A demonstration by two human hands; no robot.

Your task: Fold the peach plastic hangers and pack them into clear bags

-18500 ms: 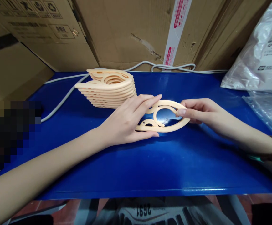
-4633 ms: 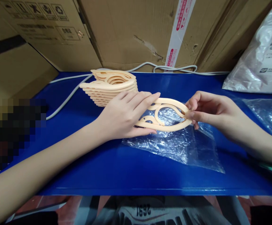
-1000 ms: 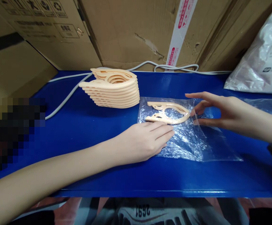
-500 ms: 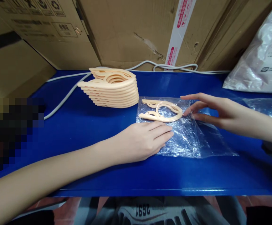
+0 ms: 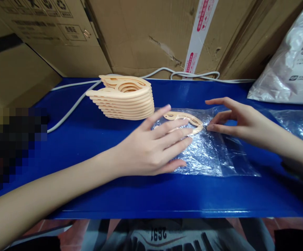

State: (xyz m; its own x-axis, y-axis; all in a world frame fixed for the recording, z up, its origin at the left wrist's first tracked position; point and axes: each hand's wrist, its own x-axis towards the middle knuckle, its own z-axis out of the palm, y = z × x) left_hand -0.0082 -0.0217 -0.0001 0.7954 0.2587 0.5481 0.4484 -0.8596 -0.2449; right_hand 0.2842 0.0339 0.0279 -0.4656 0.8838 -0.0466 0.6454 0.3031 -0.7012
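A peach plastic hanger [image 5: 190,118] lies inside a clear plastic bag [image 5: 211,157] on the blue table [image 5: 114,188]. My left hand [image 5: 153,146] is stretched flat with fingers spread over the bag's left part, covering the hanger's left end. My right hand [image 5: 229,116] hovers at the hanger's right tip, thumb and middle finger close together on the bag film there, index finger raised. A stack of several identical peach hangers [image 5: 123,97] stands behind my left hand.
Cardboard boxes [image 5: 146,35] wall the back of the table. A white cable [image 5: 70,108] runs along the back edge and down the left. A grey plastic parcel [image 5: 292,66] and more clear bags [image 5: 297,122] lie at the right.
My left hand has lifted from the bag's near left edge and moved forward over the hanger. The bagged hanger has shifted slightly right, and my right hand's fingers have drawn closer together at its tip.
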